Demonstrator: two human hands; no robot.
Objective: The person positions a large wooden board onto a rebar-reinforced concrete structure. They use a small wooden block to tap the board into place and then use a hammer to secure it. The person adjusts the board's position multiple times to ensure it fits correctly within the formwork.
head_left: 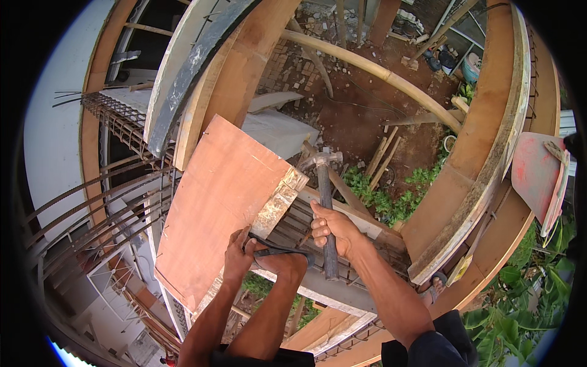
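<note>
My right hand (335, 230) is wrapped round the handle of a hammer (324, 177), its steel head raised beside the corner of a plywood panel (217, 196). A rough wooden batten (276, 205) runs along the panel's near right edge. My left hand (239, 252) rests at that edge, below the batten's visible part, with thumb and fingers drawn together. What lies between those fingers is too small or hidden to tell. Close beside it is my foot in a dark sandal (281, 260), at the panel's edge.
Curved plywood formwork (452, 183) arcs along the right. Rebar rods (92, 199) stick out at left. A bamboo pole (379, 70) spans the drop above the dirt ground (354, 125). A red-stained sheet (538, 171) leans at far right. My other foot (433, 290) stands on the formwork.
</note>
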